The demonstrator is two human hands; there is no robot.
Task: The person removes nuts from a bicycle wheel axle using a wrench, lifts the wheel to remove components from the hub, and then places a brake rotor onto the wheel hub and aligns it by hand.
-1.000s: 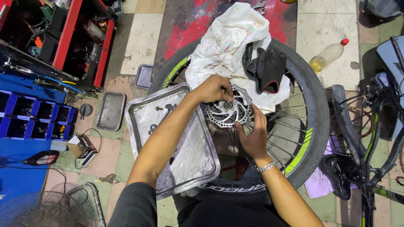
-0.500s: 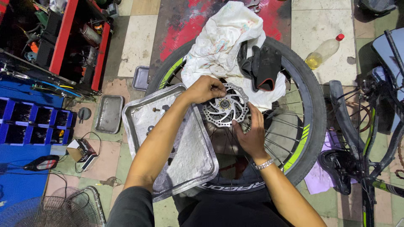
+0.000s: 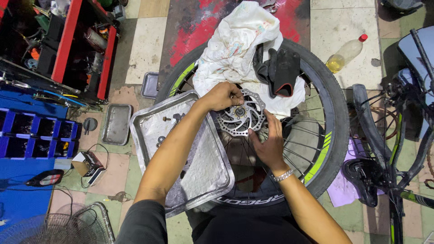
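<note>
Little moved since earlier frame: left hand (image 3: 222,96) still pinched on brake disc (image 3: 241,118) top edge; right hand (image 3: 266,143) spread flat against disc's lower right, over bicycle wheel (image 3: 332,117).

A silver brake disc (image 3: 239,118) with cut-out slots lies flat on the hub of a spoked bicycle wheel (image 3: 332,135); the black-tyred wheel lies on its side; small bolts seemingly sit at the disc's centre.
</note>
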